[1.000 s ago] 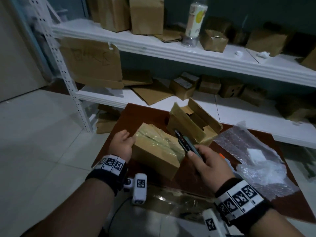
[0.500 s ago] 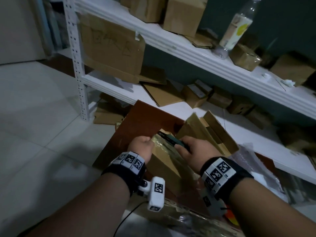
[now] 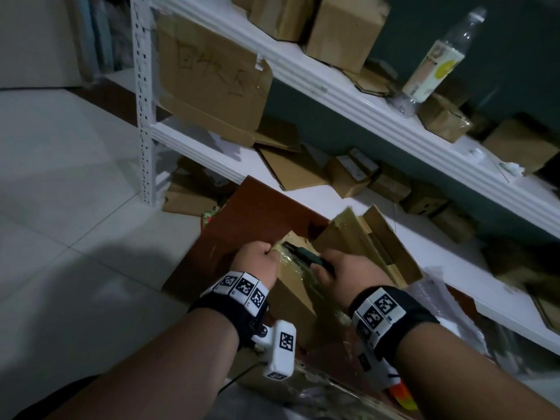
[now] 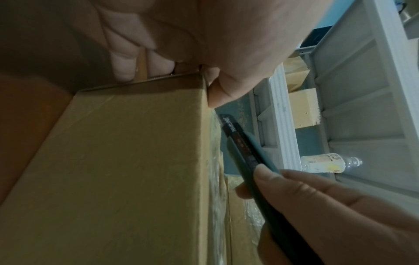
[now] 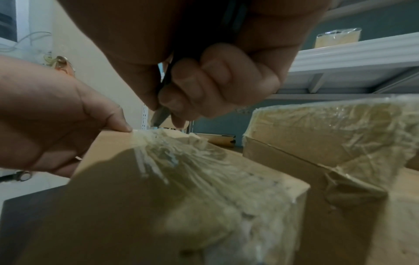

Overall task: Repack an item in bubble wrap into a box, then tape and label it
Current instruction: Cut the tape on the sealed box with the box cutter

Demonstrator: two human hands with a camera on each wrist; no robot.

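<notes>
Box (image 3: 292, 294) steadied by my left hand (image 3: 257, 262); right hand (image 3: 348, 272) grips knife (image 3: 306, 256). Risk: blade slipping off tape toward left thumb.

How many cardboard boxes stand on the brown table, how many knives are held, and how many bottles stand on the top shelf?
Cardboard boxes on the table: 2, the taped box gripped by the left hand, and the open box
Knives: 1, the utility knife in the right hand
Bottles: 1, the plastic bottle
Total: 4

open box (image 3: 368, 237) crowding right of taped box (image 3: 295, 294), bare tabletop (image 3: 242, 219) left, shelf (image 3: 333, 207) behind
</notes>
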